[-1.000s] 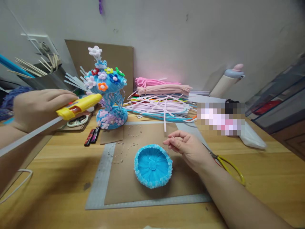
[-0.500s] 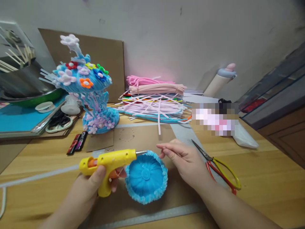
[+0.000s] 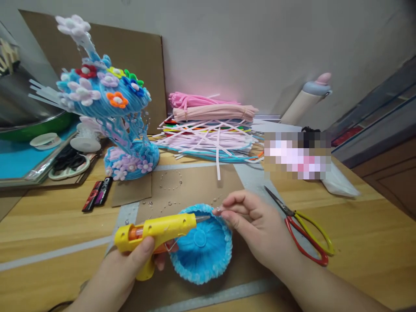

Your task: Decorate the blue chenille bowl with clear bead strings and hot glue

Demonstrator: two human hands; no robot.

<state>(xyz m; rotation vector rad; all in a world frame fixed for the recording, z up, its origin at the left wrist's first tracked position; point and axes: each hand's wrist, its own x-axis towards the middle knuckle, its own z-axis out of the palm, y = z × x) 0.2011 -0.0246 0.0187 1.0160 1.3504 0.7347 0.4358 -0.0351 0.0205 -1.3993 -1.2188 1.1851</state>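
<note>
My left hand [image 3: 139,260] is wrapped round the grip of a yellow glue gun [image 3: 169,227], whose metal nozzle points right over the rim of a blue fuzzy bowl-shaped piece [image 3: 203,260]. The bowl shape lies open side up, with a round disc in its middle. Just beyond its upper right rim, my right hand [image 3: 251,221] pinches a tiny clear bead or strand between thumb and forefinger, close to the nozzle tip. Strings of small beads [image 3: 171,180] lie on the cardboard [image 3: 195,186] behind.
A blue flower-covered pipe-cleaner model [image 3: 110,104] stands at the back left. Bundled pipe cleaners [image 3: 211,125] lie at the back. Red-and-yellow-handled scissors [image 3: 302,225] rest right of my right hand. Two markers [image 3: 97,195], thread spools [image 3: 85,141] and a bottle [image 3: 305,102] are also there.
The glue gun has shifted slightly right and down, its nozzle now inside the rim's outline. My right fingers are closer to the rim and nozzle. The camera view has moved a little.
</note>
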